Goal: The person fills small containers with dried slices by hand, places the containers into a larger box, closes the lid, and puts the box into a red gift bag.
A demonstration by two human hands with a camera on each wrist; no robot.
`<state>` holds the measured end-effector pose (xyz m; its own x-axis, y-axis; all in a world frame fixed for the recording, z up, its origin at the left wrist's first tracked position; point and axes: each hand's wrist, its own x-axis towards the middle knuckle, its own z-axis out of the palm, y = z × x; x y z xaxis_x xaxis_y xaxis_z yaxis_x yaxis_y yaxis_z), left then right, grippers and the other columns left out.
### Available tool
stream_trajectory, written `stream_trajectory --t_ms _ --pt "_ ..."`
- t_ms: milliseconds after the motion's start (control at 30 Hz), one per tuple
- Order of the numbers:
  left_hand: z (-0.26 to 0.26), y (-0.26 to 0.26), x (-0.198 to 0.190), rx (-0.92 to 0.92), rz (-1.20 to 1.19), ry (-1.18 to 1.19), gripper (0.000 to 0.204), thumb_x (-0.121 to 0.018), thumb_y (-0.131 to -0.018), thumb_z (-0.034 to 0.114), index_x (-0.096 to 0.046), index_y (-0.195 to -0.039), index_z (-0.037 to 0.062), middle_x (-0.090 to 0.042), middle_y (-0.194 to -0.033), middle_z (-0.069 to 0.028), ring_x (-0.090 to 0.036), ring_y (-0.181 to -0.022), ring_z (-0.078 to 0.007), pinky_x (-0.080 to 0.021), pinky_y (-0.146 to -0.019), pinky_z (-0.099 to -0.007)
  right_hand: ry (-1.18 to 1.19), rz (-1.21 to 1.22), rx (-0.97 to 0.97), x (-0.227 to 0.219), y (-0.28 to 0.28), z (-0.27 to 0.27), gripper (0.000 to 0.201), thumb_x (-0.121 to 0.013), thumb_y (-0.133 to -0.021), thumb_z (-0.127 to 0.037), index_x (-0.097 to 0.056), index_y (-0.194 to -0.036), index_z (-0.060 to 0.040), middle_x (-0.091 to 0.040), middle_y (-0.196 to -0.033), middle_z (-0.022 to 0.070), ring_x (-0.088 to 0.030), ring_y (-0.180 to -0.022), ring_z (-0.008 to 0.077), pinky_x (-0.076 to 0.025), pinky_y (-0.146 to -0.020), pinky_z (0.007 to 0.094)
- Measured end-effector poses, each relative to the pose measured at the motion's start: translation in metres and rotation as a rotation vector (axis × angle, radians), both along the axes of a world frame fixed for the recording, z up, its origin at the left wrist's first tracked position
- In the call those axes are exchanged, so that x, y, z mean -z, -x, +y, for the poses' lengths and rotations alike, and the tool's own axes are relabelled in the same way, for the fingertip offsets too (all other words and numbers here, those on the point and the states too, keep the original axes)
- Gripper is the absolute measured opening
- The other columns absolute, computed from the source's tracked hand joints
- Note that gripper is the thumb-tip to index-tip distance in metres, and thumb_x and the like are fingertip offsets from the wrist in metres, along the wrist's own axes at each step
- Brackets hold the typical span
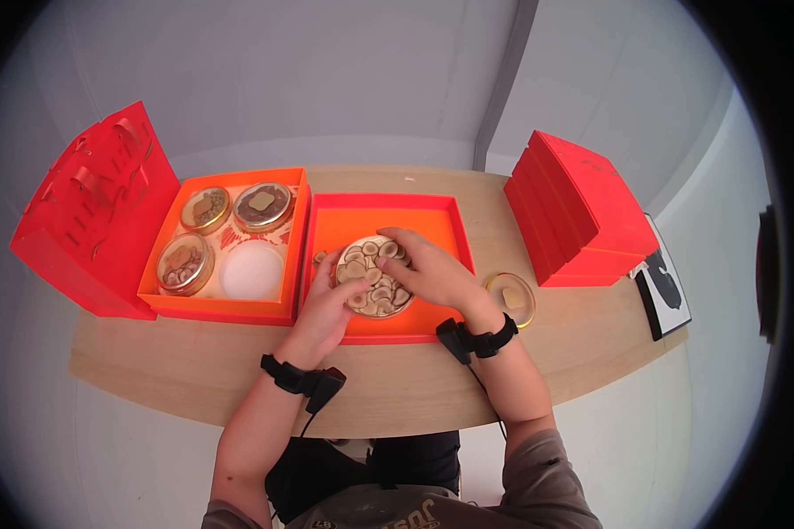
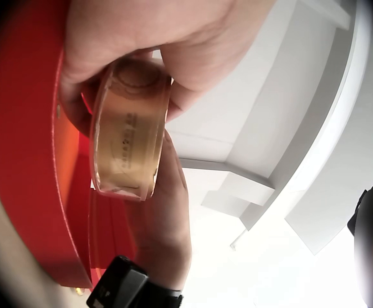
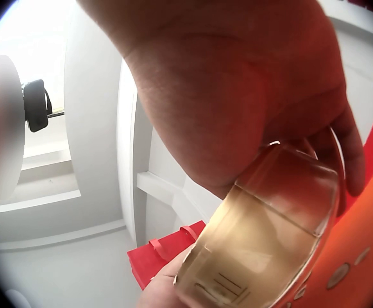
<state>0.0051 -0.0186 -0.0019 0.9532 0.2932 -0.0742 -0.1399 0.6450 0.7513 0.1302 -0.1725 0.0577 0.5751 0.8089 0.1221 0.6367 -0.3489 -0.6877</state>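
Note:
Both hands hold a low, round clear jar with a gold-toned label, above the orange-lined red tray. Pale round dried slices with dark edges fill its top, which faces the head camera. My left hand grips the jar's left side, thumb at the near rim. On the opposite side, my right hand curls its fingers round the far right edge, with its thumb over the slices. A loose slice shows beside the left fingers. The jar's underside is hidden in the head view.
To the left stands an orange-rimmed box with several lidded jars and a white round recess. A red gift bag is beside it. At right are a gold-rimmed lid, stacked red boxes and a black-and-white flat item.

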Motion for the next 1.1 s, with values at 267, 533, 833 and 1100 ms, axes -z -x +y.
stream_trajectory --t_ms 267,533,833,1100 --pt "0.0021 -0.0010 0.0004 0.031 -0.003 0.020 0.070 -0.071 -0.090 -0.002 -0.033 -0.148 0.0080 -0.054 -0.138 -0.0104 -0.057 -0.127 -0.0212 -0.053 -0.102 -0.0383 -0.005 -0.003 -0.005 -0.0034 0.0021 -0.0007 0.056 -0.062 -0.101 -0.034 -0.051 -0.144 -0.0003 -0.066 -0.123 0.0216 -0.067 -0.111 0.0300 -0.053 -0.095 0.0380" --pt "0.0030 -0.0016 0.0017 0.026 0.015 -0.001 0.071 -0.071 -0.090 -0.002 -0.032 -0.149 0.0074 -0.054 -0.138 -0.0103 -0.057 -0.127 -0.0214 -0.053 -0.102 -0.0383 0.015 -0.011 0.001 -0.0034 0.0015 -0.0011 0.057 -0.062 -0.100 -0.033 -0.050 -0.144 -0.0001 -0.065 -0.125 0.0224 -0.066 -0.111 0.0308 -0.053 -0.095 0.0382" --pt "0.0025 -0.0023 0.0046 0.025 0.002 -0.009 0.070 -0.071 -0.091 -0.001 -0.033 -0.149 0.0074 -0.054 -0.138 -0.0096 -0.057 -0.127 -0.0211 -0.052 -0.102 -0.0380 0.013 -0.027 -0.011 -0.0026 0.0011 -0.0016 0.057 -0.062 -0.100 -0.034 -0.050 -0.145 -0.0005 -0.064 -0.127 0.0226 -0.066 -0.114 0.0315 -0.053 -0.096 0.0388" --pt "0.0059 -0.0014 0.0036 0.051 -0.001 0.060 0.065 -0.069 -0.092 -0.001 -0.035 -0.147 0.0087 -0.055 -0.136 -0.0095 -0.058 -0.126 -0.0203 -0.053 -0.101 -0.0372 0.043 -0.033 -0.008 -0.0043 0.0024 -0.0022 0.059 -0.062 -0.099 -0.035 -0.049 -0.146 -0.0016 -0.063 -0.128 0.0222 -0.065 -0.114 0.0315 -0.052 -0.097 0.0390"
